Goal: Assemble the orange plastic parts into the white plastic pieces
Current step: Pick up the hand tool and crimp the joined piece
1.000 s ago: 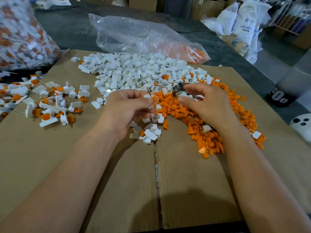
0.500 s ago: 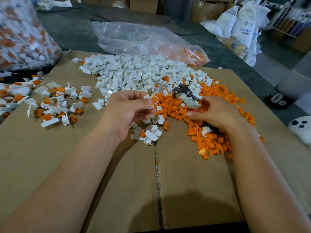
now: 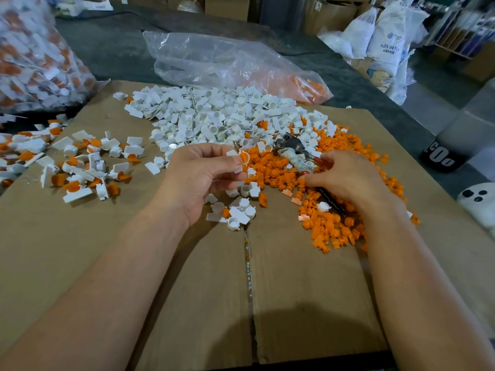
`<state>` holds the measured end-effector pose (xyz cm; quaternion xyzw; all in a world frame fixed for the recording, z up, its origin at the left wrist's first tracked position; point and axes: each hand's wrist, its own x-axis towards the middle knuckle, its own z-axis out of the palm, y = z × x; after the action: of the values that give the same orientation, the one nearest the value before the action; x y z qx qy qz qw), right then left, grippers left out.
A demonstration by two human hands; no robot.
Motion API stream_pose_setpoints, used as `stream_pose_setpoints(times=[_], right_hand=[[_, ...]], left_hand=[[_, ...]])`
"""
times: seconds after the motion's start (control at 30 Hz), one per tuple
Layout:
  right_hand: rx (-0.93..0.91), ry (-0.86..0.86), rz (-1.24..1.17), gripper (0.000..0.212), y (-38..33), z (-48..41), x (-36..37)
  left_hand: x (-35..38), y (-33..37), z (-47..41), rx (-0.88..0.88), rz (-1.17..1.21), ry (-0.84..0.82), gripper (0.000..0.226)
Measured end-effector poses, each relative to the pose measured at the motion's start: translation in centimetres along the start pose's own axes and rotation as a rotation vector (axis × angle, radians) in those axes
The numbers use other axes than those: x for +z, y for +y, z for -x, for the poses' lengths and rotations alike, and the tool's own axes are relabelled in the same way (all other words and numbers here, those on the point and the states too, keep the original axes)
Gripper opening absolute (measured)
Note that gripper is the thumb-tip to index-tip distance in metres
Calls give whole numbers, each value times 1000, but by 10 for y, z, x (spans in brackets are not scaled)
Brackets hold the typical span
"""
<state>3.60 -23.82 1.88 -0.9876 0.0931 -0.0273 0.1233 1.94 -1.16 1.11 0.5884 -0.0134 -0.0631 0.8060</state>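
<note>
My left hand [image 3: 203, 175] pinches a white plastic piece with an orange part set in it [image 3: 243, 158], held just above the cardboard. My right hand [image 3: 348, 178] lies on the orange parts pile [image 3: 334, 223], over the red handles of a pair of pliers [image 3: 293, 149]. Its fingertips dip into the orange parts; whether they grip anything is hidden. A large heap of white pieces [image 3: 214, 121] lies behind both hands. A few white pieces [image 3: 238, 212] sit under my left wrist.
Assembled white-and-orange pieces [image 3: 85, 167] are scattered at the left of the cardboard sheet [image 3: 187, 290]. A clear plastic bag [image 3: 227, 62] lies behind the heap. A full bag of pieces [image 3: 29, 62] stands far left. A black can [image 3: 439, 159] stands at the right edge.
My right hand moved away from my left hand, down and right onto the orange pile. The pliers now lie on the pile. My left hand stayed put with its piece.
</note>
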Motion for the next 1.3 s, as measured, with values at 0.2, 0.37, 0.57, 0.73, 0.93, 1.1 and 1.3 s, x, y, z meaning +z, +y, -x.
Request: stream_pose_setpoints(times=[0.2, 0.37, 0.57, 0.73, 0.93, 1.1, 1.3], right_hand=[[-59, 193, -4, 39, -6, 6, -4], [-154, 251, -143, 46, -12, 15, -12], [-291, 311, -190, 42, -22, 19, -9], [-402, 309, -190, 35, -25, 21, -5], [-479, 205, -186, 36, -36, 23, 3], [-506, 170, -172, 36, -42, 29, 4], [-501, 106, -147, 37, -45, 30, 8]], left_hand=[[-1, 0, 0, 6, 8, 5, 11], [-1, 0, 0, 20, 19, 37, 16], [3, -2, 0, 46, 7, 50, 18], [6, -2, 1, 114, 36, 59, 20], [8, -1, 0, 187, 80, 108, 19], [9, -1, 0, 214, 108, 118, 20], [8, 0, 1, 244, 93, 132, 19]])
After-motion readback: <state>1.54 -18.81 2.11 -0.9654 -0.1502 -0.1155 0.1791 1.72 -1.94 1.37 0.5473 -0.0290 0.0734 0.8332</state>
